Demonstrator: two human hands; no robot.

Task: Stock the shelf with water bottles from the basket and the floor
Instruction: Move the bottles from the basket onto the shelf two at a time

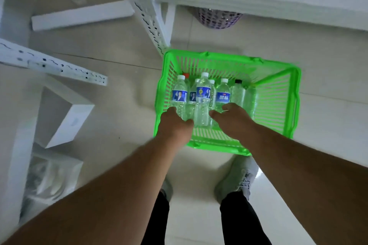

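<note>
Standing on pale floor tiles (123,105), green basket (278,93); both hands (175,123) (231,119) grip its bottles (203,93).

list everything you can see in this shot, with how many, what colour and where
Green slatted plastic basket: one, on the floor, centre right.
Clear plastic water bottles with blue labels and white caps: at least five, upright in the basket's left half.
Clear bottle with black cap: one, right of those; a red cap shows behind.
White perforated metal shelf posts: two, upper left.
White flat box: one, left floor.
Purple perforated bin: one, under the white ledge, top.
Grey shoes: two, bottom centre.
Left hand: in the basket, fingers on a bottle.
Right hand: in the basket, among the bottles.
</note>
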